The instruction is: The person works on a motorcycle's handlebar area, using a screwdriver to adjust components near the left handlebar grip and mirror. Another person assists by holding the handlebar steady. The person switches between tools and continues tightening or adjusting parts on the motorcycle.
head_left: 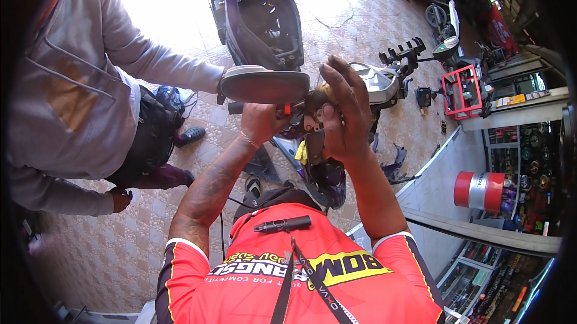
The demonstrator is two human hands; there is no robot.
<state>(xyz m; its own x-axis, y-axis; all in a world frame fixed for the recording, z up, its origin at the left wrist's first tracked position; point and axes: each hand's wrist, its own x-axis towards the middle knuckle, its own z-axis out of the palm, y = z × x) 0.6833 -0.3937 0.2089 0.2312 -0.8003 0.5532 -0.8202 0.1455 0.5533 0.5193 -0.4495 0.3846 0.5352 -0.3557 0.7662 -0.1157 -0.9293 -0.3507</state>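
Note:
My left hand is closed round the black handlebar grip of a partly stripped scooter, just under a round dark mirror. A small red part shows beside my fingers. My right hand is raised at the middle of the handlebar, its fingers stretched out and the thumb apart from them. Between thumb and forefinger the bare metal of the steering head shows; whether I touch it is hard to make out. Beyond it lies the scooter's dark body, its under-seat compartment uncovered.
At the left a co-worker in a grey hoodie reaches one arm behind the mirror. A yellow cloth lies by the dark front panel. Right are a silver scooter part, a red metal frame, a red-and-silver drum and glass display cases.

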